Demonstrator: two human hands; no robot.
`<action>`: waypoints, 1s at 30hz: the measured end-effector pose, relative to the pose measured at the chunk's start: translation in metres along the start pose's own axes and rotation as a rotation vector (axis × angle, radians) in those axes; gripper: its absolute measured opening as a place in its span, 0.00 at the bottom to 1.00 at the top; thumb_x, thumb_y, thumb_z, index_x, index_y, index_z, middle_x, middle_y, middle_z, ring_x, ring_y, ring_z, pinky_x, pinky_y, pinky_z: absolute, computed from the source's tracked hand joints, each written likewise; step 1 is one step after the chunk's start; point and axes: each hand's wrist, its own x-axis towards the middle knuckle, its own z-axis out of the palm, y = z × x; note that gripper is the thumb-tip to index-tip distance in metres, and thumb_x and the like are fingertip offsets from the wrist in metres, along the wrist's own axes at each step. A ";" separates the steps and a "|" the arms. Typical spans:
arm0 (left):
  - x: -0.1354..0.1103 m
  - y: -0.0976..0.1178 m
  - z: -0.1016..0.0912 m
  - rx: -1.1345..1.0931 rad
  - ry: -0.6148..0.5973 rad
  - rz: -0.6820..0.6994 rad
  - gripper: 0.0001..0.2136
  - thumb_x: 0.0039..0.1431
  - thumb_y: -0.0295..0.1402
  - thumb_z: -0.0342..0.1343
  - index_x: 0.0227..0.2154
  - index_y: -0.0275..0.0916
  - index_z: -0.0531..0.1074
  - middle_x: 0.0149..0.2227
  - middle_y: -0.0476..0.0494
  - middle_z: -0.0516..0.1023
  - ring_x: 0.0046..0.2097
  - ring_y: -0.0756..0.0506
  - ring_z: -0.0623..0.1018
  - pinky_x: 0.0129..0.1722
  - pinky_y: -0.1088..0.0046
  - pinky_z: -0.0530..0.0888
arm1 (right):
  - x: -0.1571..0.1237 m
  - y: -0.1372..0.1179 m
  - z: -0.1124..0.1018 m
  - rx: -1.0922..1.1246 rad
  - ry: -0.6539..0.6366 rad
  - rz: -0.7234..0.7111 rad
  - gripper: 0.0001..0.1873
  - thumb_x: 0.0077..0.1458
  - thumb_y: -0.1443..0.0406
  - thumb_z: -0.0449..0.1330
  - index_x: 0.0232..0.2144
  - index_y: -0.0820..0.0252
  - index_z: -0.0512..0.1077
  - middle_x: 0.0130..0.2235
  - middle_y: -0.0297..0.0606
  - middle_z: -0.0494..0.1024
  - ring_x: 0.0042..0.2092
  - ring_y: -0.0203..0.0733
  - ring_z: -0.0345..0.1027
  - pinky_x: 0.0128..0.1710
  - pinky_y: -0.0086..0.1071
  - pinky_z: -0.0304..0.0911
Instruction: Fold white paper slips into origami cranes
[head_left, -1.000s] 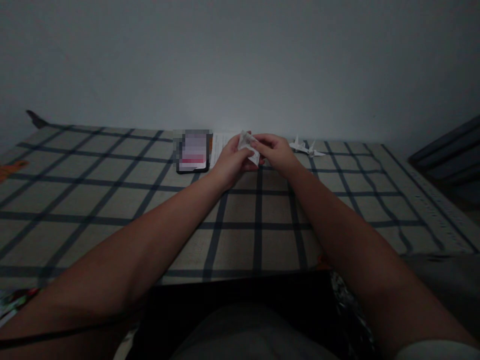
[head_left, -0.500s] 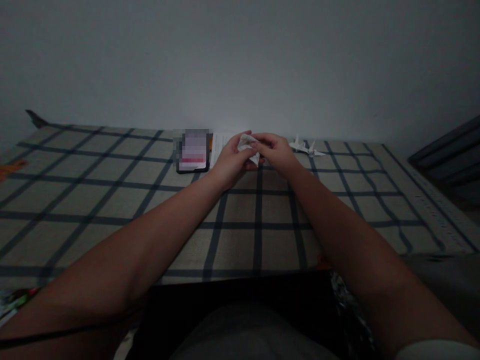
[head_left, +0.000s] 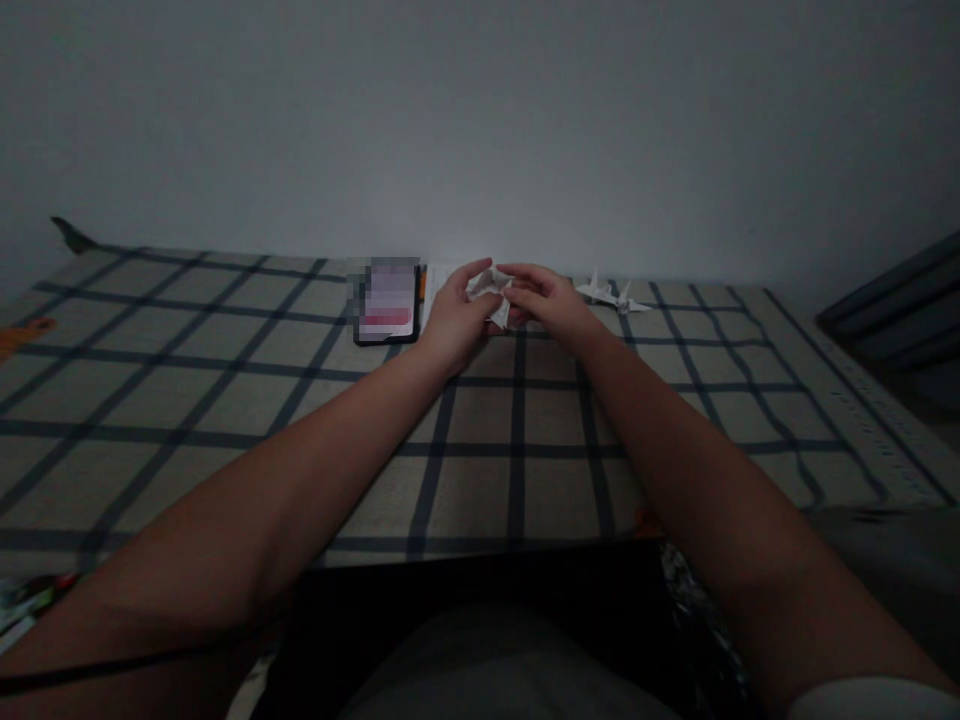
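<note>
A small folded piece of white paper [head_left: 491,283] is held between my two hands above the checked cloth. My left hand [head_left: 459,310] is closed on its left side, with the thumb lying over the paper. On the paper's right edge, my right hand [head_left: 551,303] pinches with thumb and fingers. Some fingertips are hidden behind the paper. Just right of my right hand, folded white paper cranes [head_left: 624,301] rest on the cloth.
Left of my hands lies a dark-edged phone [head_left: 386,305], its screen partly blurred. White printed sheets [head_left: 435,285] are partly hidden behind my left hand. The checked tablecloth [head_left: 225,400] reaches back to a grey wall [head_left: 480,130]. An orange object [head_left: 26,335] sits at the far left.
The paper has shifted slightly left and turned in my hands, and it looks more opened out. My right fingers have moved along its edge. The phone and cranes stay where they were.
</note>
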 end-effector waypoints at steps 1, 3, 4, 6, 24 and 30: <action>0.002 -0.001 -0.001 0.014 0.022 0.015 0.29 0.50 0.27 0.68 0.57 0.44 0.73 0.44 0.43 0.80 0.40 0.44 0.82 0.36 0.72 0.78 | 0.000 0.000 0.000 -0.009 0.013 0.015 0.22 0.57 0.57 0.72 0.51 0.54 0.75 0.39 0.34 0.80 0.37 0.36 0.75 0.33 0.28 0.72; 0.005 -0.002 -0.003 0.006 0.058 0.051 0.30 0.52 0.29 0.70 0.58 0.45 0.72 0.44 0.43 0.81 0.44 0.42 0.83 0.38 0.73 0.78 | 0.000 -0.001 -0.001 -0.041 0.028 0.056 0.15 0.60 0.57 0.70 0.46 0.56 0.74 0.35 0.33 0.79 0.33 0.34 0.73 0.30 0.25 0.69; 0.006 -0.002 -0.003 -0.015 0.067 0.063 0.31 0.53 0.31 0.71 0.60 0.46 0.71 0.45 0.42 0.82 0.46 0.41 0.84 0.40 0.72 0.79 | 0.000 -0.002 -0.001 -0.059 0.026 0.076 0.12 0.62 0.58 0.68 0.43 0.57 0.74 0.33 0.32 0.79 0.32 0.33 0.72 0.28 0.24 0.67; 0.007 -0.001 -0.003 -0.060 0.067 0.069 0.34 0.56 0.34 0.72 0.64 0.49 0.67 0.46 0.41 0.83 0.50 0.40 0.84 0.43 0.70 0.79 | -0.001 -0.005 0.000 -0.093 0.003 0.104 0.09 0.64 0.59 0.67 0.37 0.58 0.73 0.29 0.31 0.77 0.29 0.31 0.70 0.27 0.23 0.65; 0.001 0.003 0.001 -0.043 0.024 0.092 0.38 0.58 0.36 0.71 0.70 0.50 0.62 0.50 0.37 0.84 0.58 0.35 0.82 0.47 0.65 0.80 | -0.004 -0.006 0.003 -0.145 -0.105 0.064 0.16 0.63 0.55 0.68 0.29 0.61 0.78 0.29 0.36 0.80 0.29 0.33 0.70 0.31 0.27 0.66; -0.004 0.006 0.000 -0.041 0.033 0.102 0.41 0.57 0.39 0.73 0.70 0.51 0.61 0.49 0.38 0.84 0.59 0.34 0.82 0.46 0.67 0.80 | -0.006 -0.007 0.001 -0.147 -0.131 0.072 0.20 0.61 0.50 0.69 0.29 0.60 0.78 0.30 0.38 0.82 0.30 0.34 0.71 0.32 0.28 0.68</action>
